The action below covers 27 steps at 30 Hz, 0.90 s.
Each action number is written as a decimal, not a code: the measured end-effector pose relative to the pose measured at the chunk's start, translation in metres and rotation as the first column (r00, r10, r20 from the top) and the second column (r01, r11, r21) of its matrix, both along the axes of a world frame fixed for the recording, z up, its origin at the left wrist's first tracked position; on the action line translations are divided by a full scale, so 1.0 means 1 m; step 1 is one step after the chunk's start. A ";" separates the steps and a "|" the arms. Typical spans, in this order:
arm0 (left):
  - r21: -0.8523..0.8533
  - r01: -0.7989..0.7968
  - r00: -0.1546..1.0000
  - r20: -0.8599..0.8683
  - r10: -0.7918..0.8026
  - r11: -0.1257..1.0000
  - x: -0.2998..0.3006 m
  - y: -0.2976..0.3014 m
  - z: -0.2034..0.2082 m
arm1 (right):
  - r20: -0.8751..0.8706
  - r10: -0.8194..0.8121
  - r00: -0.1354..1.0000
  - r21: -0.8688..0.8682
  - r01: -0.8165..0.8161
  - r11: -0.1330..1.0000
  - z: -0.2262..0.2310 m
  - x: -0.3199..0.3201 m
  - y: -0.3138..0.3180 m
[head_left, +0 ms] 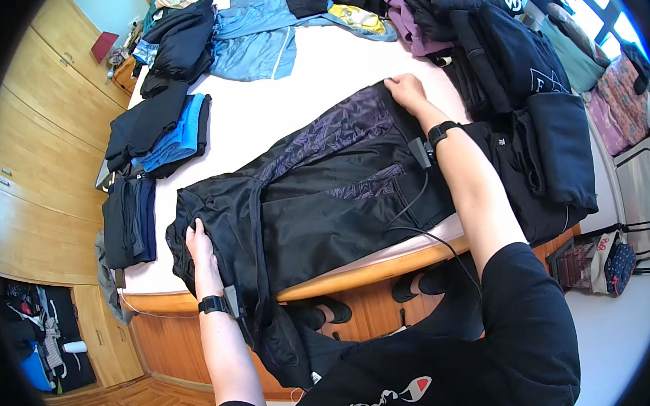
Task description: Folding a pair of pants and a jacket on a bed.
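A black jacket (315, 240) with purple patterned panels lies spread across the near side of the bed, and one sleeve-like part hangs over the edge. My right hand (408, 93) pinches the far corner of its hem, fingers closed on the cloth. At the bunched end on the left, my left hand (202, 246) is closed round the fabric, its fingers partly hidden in the folds. A dark band strap with a small grey device sits on each of my wrists, and a thin cable runs over the jacket from the right one.
Folded dark clothes (127, 221) and a blue folded garment (173, 138) are stacked at the left. Piles of black clothes (505, 58) rise at the right, beside the jacket. A light blue garment (252, 50) lies at the far side. The wooden bed edge (365, 269) runs nearest me.
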<state>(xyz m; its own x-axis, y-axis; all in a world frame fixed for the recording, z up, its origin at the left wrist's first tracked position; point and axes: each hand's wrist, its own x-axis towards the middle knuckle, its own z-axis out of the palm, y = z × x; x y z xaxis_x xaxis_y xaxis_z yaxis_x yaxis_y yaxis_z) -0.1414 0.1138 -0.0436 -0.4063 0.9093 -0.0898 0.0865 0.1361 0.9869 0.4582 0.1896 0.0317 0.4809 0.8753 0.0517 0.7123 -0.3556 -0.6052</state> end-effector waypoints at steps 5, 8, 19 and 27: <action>-0.033 0.014 0.996 0.085 -0.012 0.999 -0.007 0.003 0.003 | 0.586 0.088 0.805 0.140 -0.207 0.968 0.039 0.000 -0.014; -0.050 0.016 0.990 0.141 -0.009 0.999 -0.003 0.007 0.004 | 0.473 -0.013 0.881 0.131 -0.056 0.990 0.040 0.006 -0.012; 0.197 -0.187 0.751 -0.603 0.269 0.962 0.028 -0.010 0.036 | -0.937 0.343 0.068 0.350 0.138 0.927 0.028 0.016 0.009; 0.132 0.963 0.249 -0.773 -0.584 0.235 0.280 -0.025 0.073 | -0.861 0.369 0.349 0.467 0.257 0.846 0.054 0.015 -0.015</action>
<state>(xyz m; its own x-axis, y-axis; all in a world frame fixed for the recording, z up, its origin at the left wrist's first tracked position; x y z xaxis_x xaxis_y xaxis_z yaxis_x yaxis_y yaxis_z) 0.1387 0.0883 0.0297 0.7652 0.5207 0.3786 0.2552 -0.7853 0.5641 0.4735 0.1742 0.0853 0.4398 0.8981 0.0050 -0.3879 0.1950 -0.9008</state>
